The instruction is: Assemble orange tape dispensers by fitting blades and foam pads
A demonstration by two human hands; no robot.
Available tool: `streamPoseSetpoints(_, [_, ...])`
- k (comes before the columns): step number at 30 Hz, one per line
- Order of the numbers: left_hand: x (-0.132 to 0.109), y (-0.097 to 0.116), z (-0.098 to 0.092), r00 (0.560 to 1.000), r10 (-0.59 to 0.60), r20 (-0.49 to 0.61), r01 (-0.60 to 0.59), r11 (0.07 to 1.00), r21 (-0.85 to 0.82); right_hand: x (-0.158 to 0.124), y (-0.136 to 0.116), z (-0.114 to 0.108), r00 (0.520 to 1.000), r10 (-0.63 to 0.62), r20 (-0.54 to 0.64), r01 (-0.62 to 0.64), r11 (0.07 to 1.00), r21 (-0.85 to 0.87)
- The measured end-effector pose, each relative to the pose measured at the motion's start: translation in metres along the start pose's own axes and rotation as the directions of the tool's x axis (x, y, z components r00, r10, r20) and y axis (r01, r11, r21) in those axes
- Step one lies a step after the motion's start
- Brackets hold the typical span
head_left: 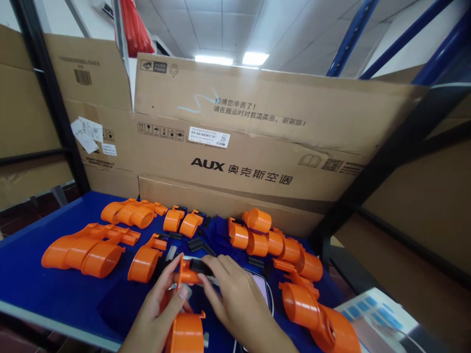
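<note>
My left hand is closed around an orange plastic part, its fingers behind and thumb in front. My right hand pinches a small black piece against the top of that part. A toothed metallic strip shows just behind the black piece. Below my hands is a round orange cup; whether it belongs to the held part I cannot tell. Several loose black pieces lie beyond my hands. A phone with a white cable is partly hidden behind my right hand.
Orange cup-shaped parts stand in groups on the blue table: left, back left, back right, front right. A printed cardboard sheet walls the back. Dark rack posts flank it. A white-and-blue sheet lies right.
</note>
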State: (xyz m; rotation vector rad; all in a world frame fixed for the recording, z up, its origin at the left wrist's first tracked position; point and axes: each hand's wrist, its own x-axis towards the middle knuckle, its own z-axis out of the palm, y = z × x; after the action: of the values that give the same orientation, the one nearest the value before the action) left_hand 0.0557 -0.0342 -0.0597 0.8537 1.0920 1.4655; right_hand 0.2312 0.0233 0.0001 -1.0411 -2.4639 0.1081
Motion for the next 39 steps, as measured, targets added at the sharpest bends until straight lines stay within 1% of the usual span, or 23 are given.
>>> streamPoseSetpoints(2, [0.000,-0.008,0.002,1.000,0.014,0.024,-0.014,1.000,0.021,-0.004,-0.005,-0.001,1.000,-0.014,0.013,0.014,1.000,-0.003])
streamPoseSetpoints(5, [-0.001,-0.016,0.001,0.997,0.020,0.072,-0.022,0.999,0.033,-0.006,-0.008,0.000,1.000,0.003,-0.011,-0.003,1.000,0.016])
streamPoseSetpoints(8, [-0.001,-0.016,-0.003,0.991,-0.036,0.132,0.036,0.999,0.000,-0.007,-0.009,0.000,1.000,-0.001,0.017,0.000,0.998,0.062])
streamPoseSetpoints(11, [0.000,-0.010,-0.007,0.991,-0.058,0.120,0.066,0.996,-0.059,-0.008,-0.007,-0.001,0.996,-0.057,0.062,0.045,0.984,0.173])
streamPoseSetpoints(13, [-0.001,-0.005,-0.010,0.994,-0.075,0.081,0.084,0.991,-0.107,-0.009,0.000,-0.001,0.998,-0.040,0.040,0.030,0.970,0.243])
streamPoseSetpoints(14, [-0.001,-0.002,-0.011,0.994,-0.090,0.059,0.097,0.987,-0.130,-0.010,0.004,0.001,0.999,-0.013,0.033,0.004,0.969,0.246])
streamPoseSetpoints(15, [-0.001,0.000,-0.013,0.994,-0.102,0.039,0.107,0.983,-0.147,-0.011,0.008,0.003,0.999,0.012,0.042,-0.021,0.976,0.216])
streamPoseSetpoints(17, [-0.001,0.002,-0.017,0.994,-0.108,-0.004,0.106,0.983,-0.153,-0.014,0.014,0.011,0.992,0.017,0.127,-0.028,0.996,0.086])
streamPoseSetpoints(19, [-0.001,0.002,-0.020,0.995,-0.102,-0.022,0.098,0.985,-0.142,-0.018,0.018,0.020,0.968,-0.022,0.249,0.030,0.999,-0.029])
streamPoseSetpoints(21, [-0.001,0.000,-0.021,0.993,-0.115,-0.013,0.111,0.982,-0.155,-0.020,0.019,0.028,0.955,-0.046,0.293,0.066,0.996,-0.059])
streamPoseSetpoints(24, [-0.002,-0.001,-0.020,0.992,-0.123,-0.001,0.121,0.976,-0.183,-0.019,0.020,0.036,0.962,-0.047,0.270,0.059,0.998,-0.036])
streamPoseSetpoints(26, [-0.001,0.000,-0.018,0.994,-0.110,-0.001,0.108,0.980,-0.167,-0.018,0.021,0.038,0.966,-0.040,0.255,0.047,0.999,-0.024])
streamPoseSetpoints(28, [0.000,0.002,-0.018,0.995,-0.097,0.002,0.096,0.987,-0.127,-0.018,0.023,0.036,0.982,0.012,0.187,-0.024,0.998,0.063])
streamPoseSetpoints(29, [0.001,0.003,-0.017,0.996,-0.090,0.005,0.090,0.991,-0.100,-0.019,0.023,0.035,0.988,0.069,0.136,-0.089,0.985,0.148])
streamPoseSetpoints(30, [0.002,0.004,-0.017,0.996,-0.084,0.013,0.085,0.994,-0.074,-0.020,0.024,0.034,0.986,0.140,0.089,-0.159,0.954,0.253])
streamPoseSetpoints(31, [0.003,0.005,-0.016,0.996,-0.080,0.026,0.082,0.995,-0.052,-0.022,0.023,0.033,0.975,0.216,0.054,-0.221,0.904,0.365])
streamPoseSetpoints(33, [0.004,0.006,-0.013,0.997,-0.062,0.037,0.063,0.998,-0.016,-0.025,0.021,0.033,0.945,0.326,0.031,-0.286,0.777,0.561])
streamPoseSetpoints(35, [0.004,0.006,-0.008,0.999,-0.045,0.028,0.045,0.999,0.007,-0.027,0.017,0.035,0.928,0.369,0.050,-0.284,0.616,0.735])
streamPoseSetpoints(37, [0.003,0.005,-0.002,1.000,-0.028,0.010,0.028,1.000,0.012,-0.028,0.012,0.039,0.914,0.395,0.094,-0.272,0.423,0.864])
streamPoseSetpoints(38, [0.002,0.005,0.000,1.000,-0.025,0.005,0.025,1.000,0.007,-0.029,0.009,0.040,0.907,0.406,0.114,-0.271,0.353,0.896])
streamPoseSetpoints(39, [0.002,0.004,0.001,1.000,-0.025,0.005,0.025,1.000,0.000,-0.030,0.006,0.042,0.899,0.420,0.121,-0.272,0.321,0.907])
